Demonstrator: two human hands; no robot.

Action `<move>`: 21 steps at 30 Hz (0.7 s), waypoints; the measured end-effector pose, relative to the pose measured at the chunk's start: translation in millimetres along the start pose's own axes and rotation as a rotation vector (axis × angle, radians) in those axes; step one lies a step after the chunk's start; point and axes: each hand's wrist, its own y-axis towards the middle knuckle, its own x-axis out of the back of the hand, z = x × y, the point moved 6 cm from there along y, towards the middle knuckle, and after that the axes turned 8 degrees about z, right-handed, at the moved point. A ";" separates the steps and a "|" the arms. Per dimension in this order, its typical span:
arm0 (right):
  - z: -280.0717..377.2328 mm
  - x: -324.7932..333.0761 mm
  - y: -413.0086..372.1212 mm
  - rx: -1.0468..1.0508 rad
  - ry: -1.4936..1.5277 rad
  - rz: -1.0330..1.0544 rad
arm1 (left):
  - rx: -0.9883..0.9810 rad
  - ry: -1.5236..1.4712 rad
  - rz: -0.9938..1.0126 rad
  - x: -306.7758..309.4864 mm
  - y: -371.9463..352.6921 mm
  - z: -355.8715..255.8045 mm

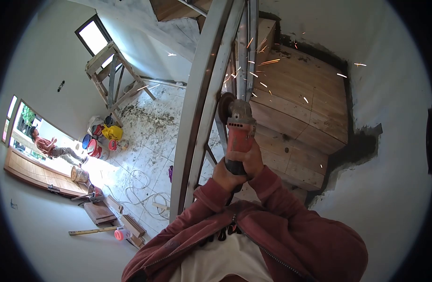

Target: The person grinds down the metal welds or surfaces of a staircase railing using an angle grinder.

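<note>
A red angle grinder (pixel 239 138) points away from me, its dark disc (pixel 225 108) against the metal railing (pixel 209 101). Orange and white sparks fly up and to the right from there. My left hand (pixel 225 177) is wrapped round the rear of the grinder's body. Higher on the body, my right hand (pixel 249 159) grips it from the right side. Both hands are close together, and dark red sleeves cover my wrists.
Wooden stairs (pixel 300 89) rise at the right beside a wall with dark, rough mortar edges. Below on the left are a tiled floor (pixel 145 155), a wooden trestle (pixel 110 75), buckets (pixel 93 148), loose cable, boards (pixel 99 212) and a person (pixel 46 144) at the doorway.
</note>
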 end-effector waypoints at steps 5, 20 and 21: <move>0.9 0.3 -5.1 -0.028 -0.007 -0.077 | 0.064 0.012 -0.030 1.7 -0.9 2.7; -6.9 4.7 0.5 -0.004 0.007 -0.057 | 0.039 0.024 0.012 1.2 3.9 11.0; -11.0 6.0 -1.0 -0.011 -0.001 -0.067 | 0.054 0.003 0.021 0.7 4.0 10.8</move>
